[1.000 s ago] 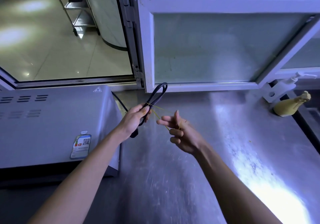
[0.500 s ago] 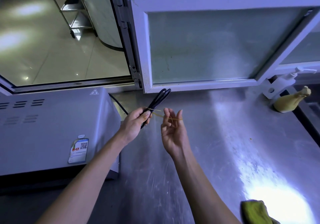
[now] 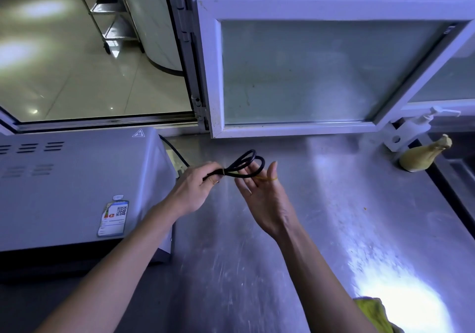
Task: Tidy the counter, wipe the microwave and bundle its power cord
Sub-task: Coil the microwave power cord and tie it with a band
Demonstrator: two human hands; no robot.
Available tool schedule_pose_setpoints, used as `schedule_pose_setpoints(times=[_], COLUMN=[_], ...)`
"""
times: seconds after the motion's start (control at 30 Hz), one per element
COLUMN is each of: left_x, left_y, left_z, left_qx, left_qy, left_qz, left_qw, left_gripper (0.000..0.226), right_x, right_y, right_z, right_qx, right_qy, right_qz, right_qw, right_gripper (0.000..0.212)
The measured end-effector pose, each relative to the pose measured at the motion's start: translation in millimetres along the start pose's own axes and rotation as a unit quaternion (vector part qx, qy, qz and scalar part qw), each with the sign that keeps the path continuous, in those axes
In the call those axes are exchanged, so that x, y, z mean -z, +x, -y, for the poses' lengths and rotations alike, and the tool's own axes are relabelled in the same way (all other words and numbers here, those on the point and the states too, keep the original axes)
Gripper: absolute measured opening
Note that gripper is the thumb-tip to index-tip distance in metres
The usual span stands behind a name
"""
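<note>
Left hand (image 3: 191, 191) pinches folded power cord (image 3: 241, 167), loops point up-right | right hand (image 3: 259, 191) spread, rubber band (image 3: 267, 178) stretched over fingers, touching loops

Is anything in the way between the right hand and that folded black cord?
Nothing visible. The left hand pinches the folded power cord, whose loops lie right at the right hand's open fingers; a yellow rubber band stretches between them.

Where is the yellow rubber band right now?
Head view, centre: rubber band stretches from the folded cord in the left hand to the right hand.
</note>
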State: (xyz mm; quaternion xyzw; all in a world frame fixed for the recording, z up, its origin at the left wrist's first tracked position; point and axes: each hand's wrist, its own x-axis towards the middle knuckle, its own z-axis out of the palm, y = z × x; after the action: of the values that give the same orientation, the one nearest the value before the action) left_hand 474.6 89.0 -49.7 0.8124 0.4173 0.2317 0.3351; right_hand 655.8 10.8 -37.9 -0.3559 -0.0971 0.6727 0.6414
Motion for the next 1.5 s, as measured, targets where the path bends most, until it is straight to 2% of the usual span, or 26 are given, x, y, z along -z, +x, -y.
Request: schedule_pose_setpoints(times=[0.07,0.17,0.4,0.53,0.7,0.83,1.0,1.23,1.5], left_x=[0,4,6,8,10,13,13,8,2], left_y=[0,2,8,13,18,21,21,18,20], left_z=[0,0,3,6,5,5,9,18,21], left_qx=[-0.05,-0.112,-0.174,-0.222,-0.252,-0.281,-0.317,-0.323,-0.305], left_qy=[0.059,0.141,0.245,0.324,0.377,0.405,0.425,0.428,0.431], left_qz=[-0.012,-0.011,0.012,0.029,0.037,0.046,0.063,0.06,0.064], left_qw=[0.997,0.984,0.954,0.919,0.891,0.869,0.846,0.842,0.847], left_gripper=[0.015,0.015,0.016,0.02,0.024,0.035,0.036,0.034,0.031], right_x=[4,9,14,17,15,21,27,27,22], right_y=[-3,-8,-18,-21,-17,-10,-1,17,30], right_z=[2,5,8,8,8,5,1,1,5], right_qx=[-0.004,-0.006,-0.026,-0.047,-0.085,-0.094,-0.117,-0.127,-0.115], right_qy=[-0.023,-0.067,-0.08,-0.074,-0.051,-0.031,-0.061,-0.166,-0.228], right_qz=[0.004,0.015,0.04,0.016,-0.042,-0.068,-0.096,-0.124,-0.146], right_qw=[1.0,0.998,0.996,0.996,0.994,0.993,0.987,0.97,0.956], right_gripper=[0.069,0.053,0.049,0.049,0.036,0.036,0.034,0.018,0.015])
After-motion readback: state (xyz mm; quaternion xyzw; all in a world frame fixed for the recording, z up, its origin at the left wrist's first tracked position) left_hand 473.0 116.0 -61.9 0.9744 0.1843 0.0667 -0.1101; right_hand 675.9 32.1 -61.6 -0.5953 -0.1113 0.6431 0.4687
